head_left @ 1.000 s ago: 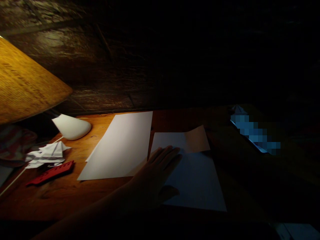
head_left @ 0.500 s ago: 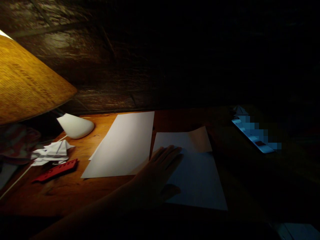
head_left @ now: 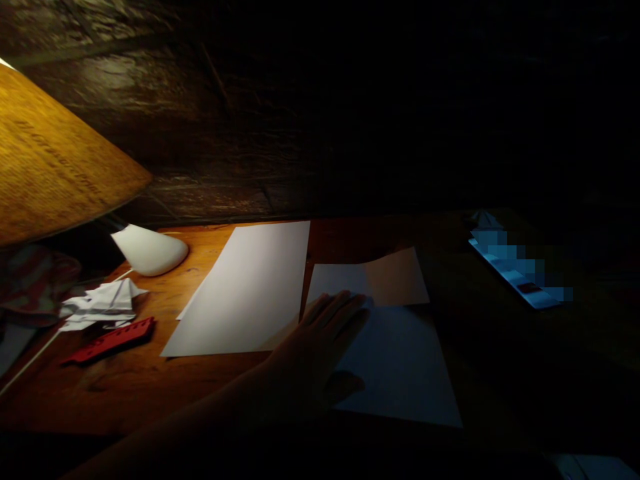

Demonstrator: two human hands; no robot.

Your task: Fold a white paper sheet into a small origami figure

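The left hand [head_left: 315, 353] lies palm down on a sheet of white paper [head_left: 400, 360], its fingers [head_left: 345, 310] slightly spread and flat, gripping nothing. The sheet's far end is folded back into a flap [head_left: 397, 280], and the sheet lies on a wooden desk [head_left: 125, 393], just right of a second sheet [head_left: 240, 293]. Since the earlier frame, the hand's pose looks unchanged, while the folded sheet's near corner sits slightly further right.
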